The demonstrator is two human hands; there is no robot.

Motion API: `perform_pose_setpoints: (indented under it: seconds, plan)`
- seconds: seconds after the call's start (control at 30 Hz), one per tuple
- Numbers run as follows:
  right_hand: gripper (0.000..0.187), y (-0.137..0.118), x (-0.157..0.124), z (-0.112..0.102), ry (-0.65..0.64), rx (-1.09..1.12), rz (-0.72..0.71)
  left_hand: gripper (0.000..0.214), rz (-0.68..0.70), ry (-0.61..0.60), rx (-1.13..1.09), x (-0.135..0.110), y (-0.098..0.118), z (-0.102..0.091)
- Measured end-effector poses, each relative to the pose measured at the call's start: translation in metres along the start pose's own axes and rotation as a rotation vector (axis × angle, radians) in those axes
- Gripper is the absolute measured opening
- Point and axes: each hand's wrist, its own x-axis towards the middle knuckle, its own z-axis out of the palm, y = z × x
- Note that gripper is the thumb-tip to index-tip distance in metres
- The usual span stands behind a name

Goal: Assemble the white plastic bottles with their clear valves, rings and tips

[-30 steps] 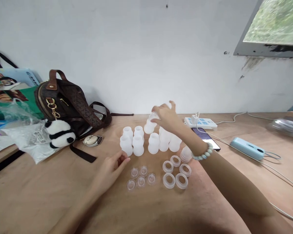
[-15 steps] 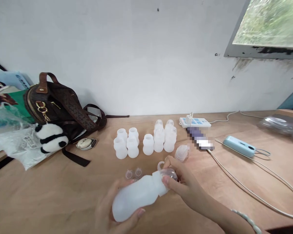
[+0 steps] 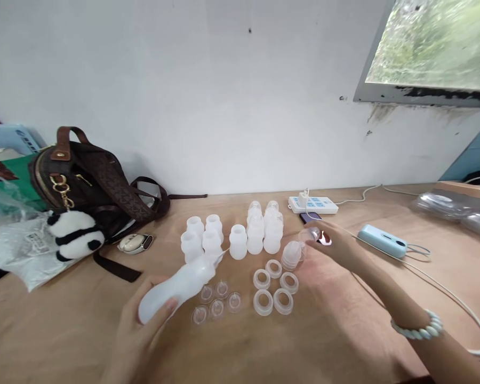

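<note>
My left hand (image 3: 150, 314) is wrapped round a frosted white baby bottle (image 3: 176, 290), which is tilted with its top toward the upper right. A pointed clear teat (image 3: 223, 255) shows at its tip. Over by a small stack of clear domed caps (image 3: 292, 255), the fingers of my right hand (image 3: 324, 240) are closed on a clear dome cap (image 3: 309, 234), partly hidden by them. Between the hands lie several clear teats (image 3: 217, 308) and several white collar rings (image 3: 263, 302). Open-necked bottles (image 3: 212, 242) and capped bottles (image 3: 272, 237) stand behind them.
At the left sit a brown backpack (image 3: 92, 176), a panda plush (image 3: 76, 234) and a computer mouse (image 3: 132, 244). A power strip (image 3: 316, 204), a phone (image 3: 310, 217), a blue power bank (image 3: 382, 241) with cables and clear containers (image 3: 444, 202) lie to the right.
My right hand has left the bottle top and moved right to the domed caps. The dome is off the bottle. My left hand has carried the bottle left, uncovering the teats and rings.
</note>
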Motion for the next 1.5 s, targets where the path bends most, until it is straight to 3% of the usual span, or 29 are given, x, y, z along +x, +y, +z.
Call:
perform_pose_setpoints:
  seconds: [0.1, 0.2, 0.3, 0.37, 0.43, 0.53, 0.63, 0.73, 0.8, 0.87, 0.93, 1.0, 1.07, 1.1, 1.17, 1.27, 1.43, 1.5]
  plan:
    - [0.042, -0.005, 0.001, 0.011, -0.104, -0.097, -0.035, 0.042, 0.034, 0.039, -0.027, 0.013, 0.031, 0.017]
    - [0.041, -0.018, 0.004, 0.0, -0.003, -0.046, -0.006, 0.041, 0.083, -0.014, -0.038, 0.025, 0.052, 0.029]
    - [0.027, -0.045, 0.002, -0.007, 0.152, 0.137, -0.007, 0.043, 0.139, -0.055, -0.019, 0.034, 0.065, 0.039]
    - [0.026, -0.067, -0.002, 0.001, 0.057, 0.358, -0.064, 0.043, 0.205, -0.065, 0.011, 0.036, 0.07, 0.047]
    - [0.032, -0.087, -0.007, 0.019, -0.143, 0.588, -0.062, 0.041, 0.345, -0.05, 0.061, 0.037, 0.069, 0.055]
    - [0.046, -0.104, -0.016, 0.052, -0.424, 0.908, 0.009, 0.036, 0.681, 0.031, 0.207, 0.037, 0.058, 0.064]
    - [0.049, -0.11, -0.021, 0.078, -0.389, 0.996, 0.162, 0.04, 0.95, 0.093, 0.364, 0.037, 0.043, 0.067]
    - [0.044, -0.11, -0.026, 0.091, -0.275, 1.002, 0.194, 0.038, 1.054, 0.105, 0.368, 0.036, 0.04, 0.065]
    - [0.04, -0.108, -0.029, 0.093, -0.22, 0.99, 0.159, 0.034, 0.989, 0.075, 0.288, 0.035, 0.044, 0.063]
    - [0.032, -0.105, -0.033, 0.093, -0.136, 0.894, 0.05, 0.027, 0.768, -0.029, 0.138, 0.034, 0.051, 0.062]
    - [0.022, -0.1, -0.035, 0.091, -0.027, 0.729, -0.193, 0.024, 0.48, -0.179, -0.097, 0.036, 0.055, 0.062]
    - [0.029, -0.096, -0.035, 0.088, 0.063, 0.575, -0.482, 0.032, 0.263, -0.289, -0.327, 0.038, 0.057, 0.061]
    - [0.043, -0.093, -0.033, 0.084, 0.114, 0.492, -0.663, 0.036, 0.193, -0.285, -0.424, 0.041, 0.058, 0.06]
    - [0.049, -0.093, -0.032, 0.083, 0.134, 0.48, -0.686, 0.035, 0.197, -0.256, -0.414, 0.041, 0.058, 0.059]
    - [0.064, -0.092, -0.031, 0.082, 0.153, 0.503, -0.622, 0.03, 0.248, -0.19, -0.327, 0.039, 0.058, 0.057]
    - [0.07, -0.092, -0.034, 0.082, 0.078, 0.665, -0.361, 0.021, 0.398, -0.09, -0.11, 0.036, 0.057, 0.056]
    - [0.054, -0.096, -0.035, 0.085, -0.203, 0.966, 0.051, 0.035, 0.945, 0.117, 0.28, 0.038, 0.046, 0.06]
    - [0.056, -0.098, -0.031, 0.085, -0.28, 1.039, 0.121, 0.037, 1.052, 0.15, 0.377, 0.04, 0.041, 0.061]
